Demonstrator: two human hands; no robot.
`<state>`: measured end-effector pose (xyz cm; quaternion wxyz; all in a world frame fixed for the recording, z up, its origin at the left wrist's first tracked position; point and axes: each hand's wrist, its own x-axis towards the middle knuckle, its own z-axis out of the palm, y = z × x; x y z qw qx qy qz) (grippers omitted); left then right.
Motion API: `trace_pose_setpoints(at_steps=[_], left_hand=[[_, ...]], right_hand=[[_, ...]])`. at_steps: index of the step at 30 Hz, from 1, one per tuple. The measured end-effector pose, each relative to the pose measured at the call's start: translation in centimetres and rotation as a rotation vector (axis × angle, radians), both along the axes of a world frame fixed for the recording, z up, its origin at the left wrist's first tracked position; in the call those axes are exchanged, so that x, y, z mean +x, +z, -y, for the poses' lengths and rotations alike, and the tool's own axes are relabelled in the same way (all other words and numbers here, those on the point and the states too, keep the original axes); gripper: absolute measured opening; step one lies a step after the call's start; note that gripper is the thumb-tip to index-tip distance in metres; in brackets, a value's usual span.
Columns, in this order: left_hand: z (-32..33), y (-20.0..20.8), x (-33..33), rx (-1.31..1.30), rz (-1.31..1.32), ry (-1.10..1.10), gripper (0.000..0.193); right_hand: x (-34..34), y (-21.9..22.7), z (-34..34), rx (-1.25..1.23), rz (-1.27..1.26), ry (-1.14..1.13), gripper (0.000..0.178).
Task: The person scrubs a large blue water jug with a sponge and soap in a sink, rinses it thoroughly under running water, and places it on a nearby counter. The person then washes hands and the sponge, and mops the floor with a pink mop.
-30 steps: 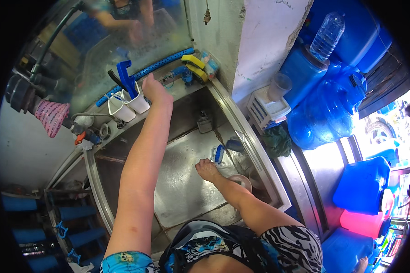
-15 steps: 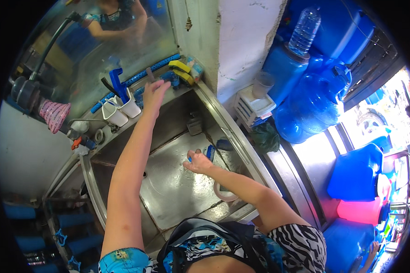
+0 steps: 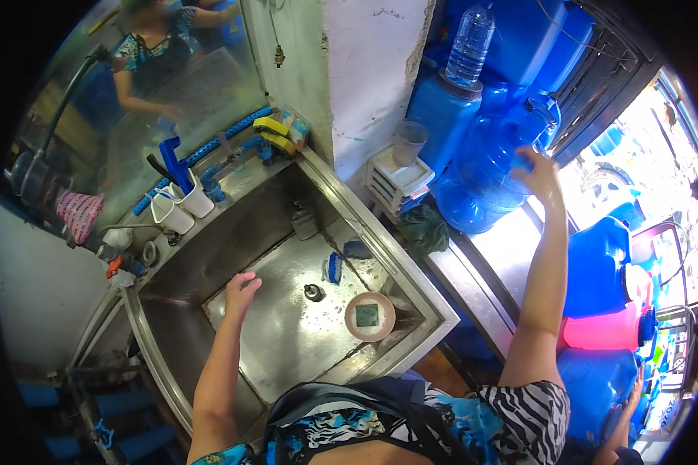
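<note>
My left hand (image 3: pixel 242 294) hovers over the left part of the steel sink (image 3: pixel 275 341), fingers apart and holding nothing. Out to the right, my right hand (image 3: pixel 541 177) reaches to a large clear blue water jug (image 3: pixel 481 174), its fingers spread and slightly bent. Whether its fingertips touch the jug I cannot tell. In the sink are a blue-and-white brush (image 3: pixel 333 268), a dark drain piece (image 3: pixel 312 292) and a round pinkish bowl (image 3: pixel 350 319) with a green scouring pad (image 3: pixel 367 315) in it.
White holders (image 3: pixel 197 200) with blue-handled tools, a blue tap (image 3: pixel 264 152) and yellow sponges (image 3: pixel 272 134) line the back ledge. A clear bottle (image 3: pixel 471 43) tops a blue container. Blue and pink jugs (image 3: pixel 593 332) stand at the right. Another person's arm (image 3: pixel 624 415) shows lower right.
My left hand has come back from the tap ledge to above the sink. My right hand has left the sink and swung right to the water jug. The view has shifted rightward.
</note>
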<state>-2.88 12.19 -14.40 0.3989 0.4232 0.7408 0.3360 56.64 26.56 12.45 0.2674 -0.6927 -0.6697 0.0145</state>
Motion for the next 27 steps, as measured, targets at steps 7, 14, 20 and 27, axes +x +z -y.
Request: trace_pose_setpoints(at_steps=[7, 14, 20, 27], left_hand=[[2.1, -1.6, -0.1, 0.103, 0.074, 0.111, 0.036], [3.1, -1.1, 0.2, 0.049, 0.103, 0.165, 0.033], [3.6, -1.6, 0.2, 0.1, 0.112, 0.147, 0.033], [4.2, -2.6, 0.7, 0.05, -0.013, 0.136, 0.033]], right_hand=[[9.1, -0.3, -13.3, 0.523, 0.849, -0.216, 0.04], [10.5, -3.2, -15.0, 0.301, 0.401, -0.192, 0.06], [7.0, 0.7, -12.0, 0.228, 0.466, -0.242, 0.063], [-1.5, -12.8, -5.8, 0.584, 0.261, 0.165, 0.008]])
